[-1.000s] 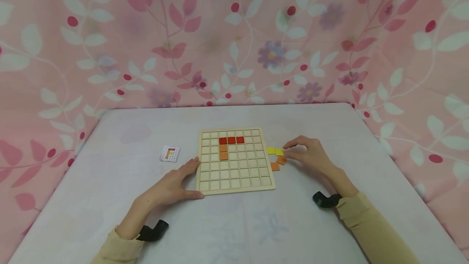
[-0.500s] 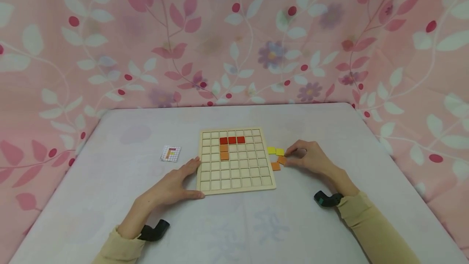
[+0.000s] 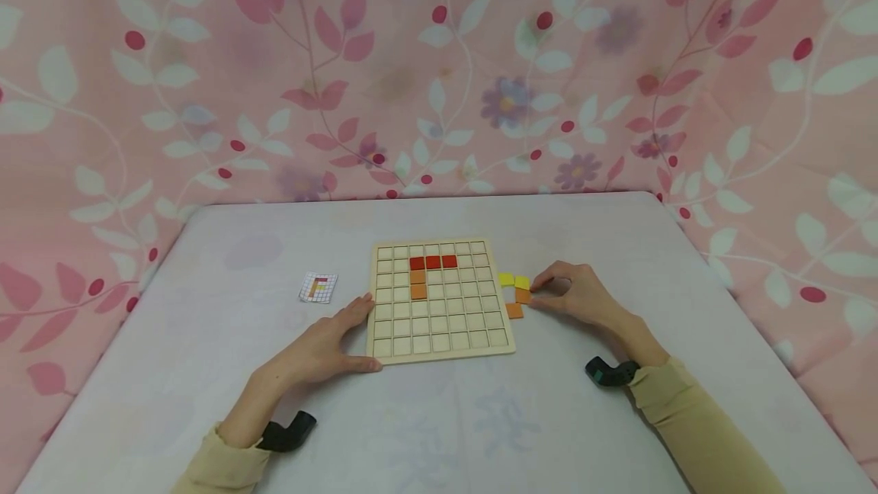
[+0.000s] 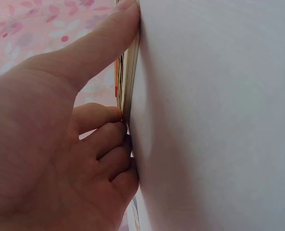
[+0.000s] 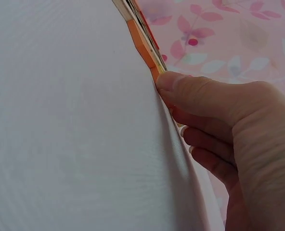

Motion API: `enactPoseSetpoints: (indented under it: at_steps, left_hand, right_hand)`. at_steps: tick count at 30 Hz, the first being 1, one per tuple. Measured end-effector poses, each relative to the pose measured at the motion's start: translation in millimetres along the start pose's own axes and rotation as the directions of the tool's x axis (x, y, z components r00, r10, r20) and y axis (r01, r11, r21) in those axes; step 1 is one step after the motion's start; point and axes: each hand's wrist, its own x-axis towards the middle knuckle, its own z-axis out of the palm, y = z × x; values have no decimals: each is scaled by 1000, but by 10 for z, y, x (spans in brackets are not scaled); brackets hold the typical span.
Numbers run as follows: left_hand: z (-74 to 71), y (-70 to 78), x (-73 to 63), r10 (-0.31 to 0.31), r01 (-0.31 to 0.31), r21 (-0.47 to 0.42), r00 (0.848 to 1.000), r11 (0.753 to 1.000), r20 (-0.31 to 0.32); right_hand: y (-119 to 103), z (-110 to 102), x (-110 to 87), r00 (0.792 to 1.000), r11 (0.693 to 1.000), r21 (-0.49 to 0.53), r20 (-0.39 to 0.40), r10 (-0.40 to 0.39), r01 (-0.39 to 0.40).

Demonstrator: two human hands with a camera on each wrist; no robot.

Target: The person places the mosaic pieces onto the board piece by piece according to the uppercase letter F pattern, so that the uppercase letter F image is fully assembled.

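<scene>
A pale wooden grid board [image 3: 439,324] lies flat on the table, seen in the head view. Three red tiles [image 3: 433,262] form a row in it, with two orange tiles [image 3: 418,284] below the leftmost one. My left hand [image 3: 318,349] rests against the board's left edge, thumb at the near corner, fingers spread. To the right of the board, my right hand [image 3: 579,297] holds a loose orange tile [image 3: 523,296] between thumb and forefinger, low at the table. In the right wrist view the thumb [image 5: 169,81] touches this tile; the forefinger is mostly hidden.
Two yellow tiles [image 3: 514,281] and another orange tile [image 3: 514,311] lie by the board's right edge. A small card [image 3: 318,288] with a coloured grid pattern lies left of the board. Pink floral cloth [image 3: 439,97] stands behind the white table [image 3: 453,418].
The loose orange tile has turned from slanted to nearly straight, below the right yellow tile. My right thumb and forefinger have come to it. The left hand and the board have stayed in place.
</scene>
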Motion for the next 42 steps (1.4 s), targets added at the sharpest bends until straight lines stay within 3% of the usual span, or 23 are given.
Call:
enactPoseSetpoints:
  at_steps: [20, 28, 42]
  left_hand:
    - [20, -6, 3, 10, -10, -2, 1000, 1000, -1]
    - [18, -12, 5, 10, -10, -3, 1000, 1000, -4]
    - [12, -26, 1, 33, -33, 15, 999, 999, -12]
  right_hand:
    - [143, 16, 7, 997, 997, -33, -31, -66, 65]
    - [119, 21, 12, 999, 999, -21, -27, -34, 33]
    - [137, 26, 6, 998, 999, -23, -33, -47, 47]
